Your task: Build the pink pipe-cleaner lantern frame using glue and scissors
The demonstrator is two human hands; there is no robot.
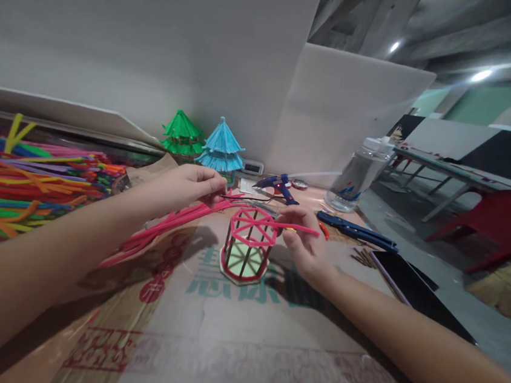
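Small pink-topped frame (250, 243) upright on cardboard (241, 324), between hands. Looks light, fuzzy on top, thin dark posts likely easy to bend; best held by pale base (239, 281). Right hand (303, 239) curled at top, pink strip (304, 229) across fingers; grip unclear. Left hand (204, 184) well off, fingertips together; cannot tell if holding anything. Pink bundle (154, 239) at left, glue gun (278, 186) behind: both crowd frame. Phone (418, 294) farther right.

The left edge crops the coloured stems (50, 185); whether the left fingers (214, 185) hold anything is unclear.
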